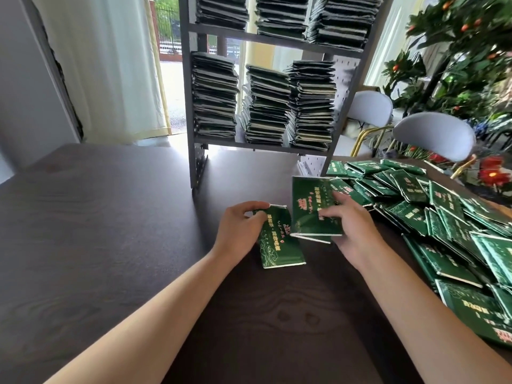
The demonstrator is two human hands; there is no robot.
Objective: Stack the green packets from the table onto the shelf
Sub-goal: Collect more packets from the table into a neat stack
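Observation:
My left hand (240, 227) grips the top end of a green packet (279, 245) with gold print, its lower end resting on the dark table (110, 231). My right hand (346, 223) holds a small stack of green packets (307, 209) tilted up just beside it, thumb on the front face. A loose heap of green packets (443, 217) covers the table to the right. The grey shelf (191, 120) stands at the table's far side, its lower level holding three tall stacks of packets (266, 106) and more stacks on the level above.
Two grey chairs (435, 134) stand behind the heap on the right, with a plant bearing orange fruit (465, 51) and red flowers (493, 173) beyond. White curtains (110, 65) and an open doorway lie at the back left.

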